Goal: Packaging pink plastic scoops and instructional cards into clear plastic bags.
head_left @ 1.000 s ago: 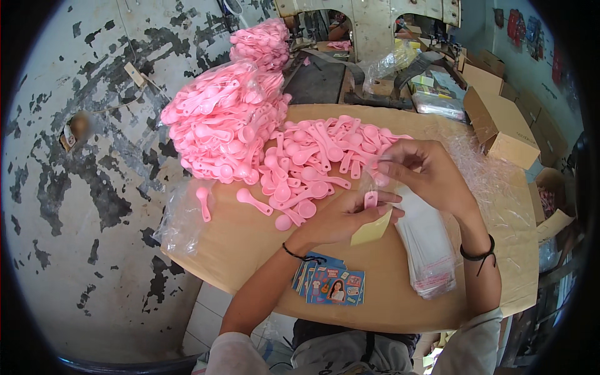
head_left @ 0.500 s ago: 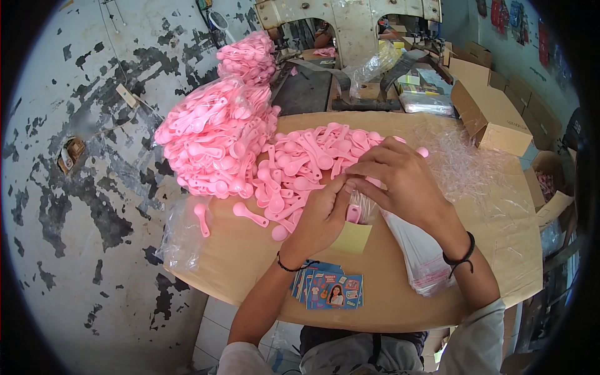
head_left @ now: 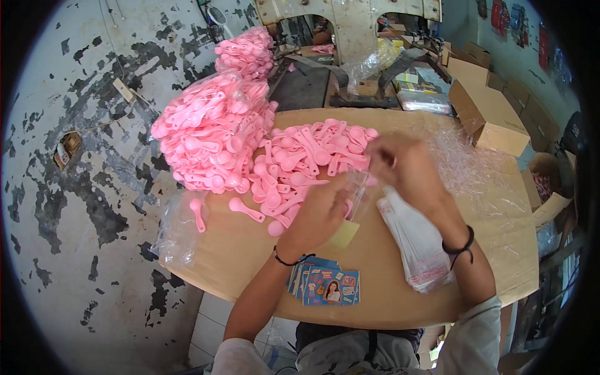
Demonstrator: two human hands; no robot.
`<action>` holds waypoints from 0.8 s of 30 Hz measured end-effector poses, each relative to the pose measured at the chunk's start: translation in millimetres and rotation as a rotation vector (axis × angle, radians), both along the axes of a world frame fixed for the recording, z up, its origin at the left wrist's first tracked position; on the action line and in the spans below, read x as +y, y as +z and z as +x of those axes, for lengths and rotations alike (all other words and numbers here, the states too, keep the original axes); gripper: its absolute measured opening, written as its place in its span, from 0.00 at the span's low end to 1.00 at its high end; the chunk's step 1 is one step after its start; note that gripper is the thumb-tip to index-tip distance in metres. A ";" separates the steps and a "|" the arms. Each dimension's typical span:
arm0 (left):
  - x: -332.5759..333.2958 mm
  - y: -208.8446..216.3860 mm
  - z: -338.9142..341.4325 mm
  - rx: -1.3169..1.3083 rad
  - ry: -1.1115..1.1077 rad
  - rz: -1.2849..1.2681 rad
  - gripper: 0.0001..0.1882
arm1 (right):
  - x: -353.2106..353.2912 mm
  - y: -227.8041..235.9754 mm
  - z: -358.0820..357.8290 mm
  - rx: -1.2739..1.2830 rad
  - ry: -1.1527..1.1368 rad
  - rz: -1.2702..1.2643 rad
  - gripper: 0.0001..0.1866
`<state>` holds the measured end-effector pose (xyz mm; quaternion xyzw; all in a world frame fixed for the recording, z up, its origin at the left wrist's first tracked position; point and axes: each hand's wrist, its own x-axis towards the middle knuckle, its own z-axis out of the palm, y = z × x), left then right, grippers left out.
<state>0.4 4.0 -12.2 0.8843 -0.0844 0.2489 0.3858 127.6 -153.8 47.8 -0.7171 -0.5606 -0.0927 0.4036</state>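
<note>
My left hand [head_left: 315, 212] is closed on a clear plastic bag [head_left: 357, 187] over the middle of the table. A yellow card [head_left: 345, 235] shows just below its fingers; whether it lies inside the bag I cannot tell. Beside the bag's upper end is my right hand [head_left: 400, 164], its fingers smeared by motion. Loose pink measuring spoons [head_left: 306, 150] lie heaped beyond both hands. A stack of flat clear bags [head_left: 412, 244] lies under my right forearm. Blue printed cards [head_left: 331, 286] are piled near the front edge.
A big plastic sack of pink spoons [head_left: 206, 137] stands at the left, beside single spoons [head_left: 247, 210] and a crumpled clear bag [head_left: 181, 234]. Thin plastic strips [head_left: 469, 156] litter the right side of the table. Behind them is an open cardboard box [head_left: 490, 115].
My hands have moved apart, and the bag's upper part now shows between them. The yellow card has tilted and shifted slightly left with my left hand.
</note>
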 end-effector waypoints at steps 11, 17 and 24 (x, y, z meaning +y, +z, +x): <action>26.2 -5.7 9.6 0.180 0.072 -0.596 0.17 | -137.0 -14.4 165.8 0.626 -0.168 -0.393 0.09; 34.5 -3.1 10.1 0.345 0.062 -0.717 0.17 | -123.6 12.7 146.3 0.122 -0.334 0.140 0.18; 15.2 2.1 5.9 0.123 0.005 -0.919 0.17 | 12.1 -20.3 1.5 0.310 0.222 -0.239 0.19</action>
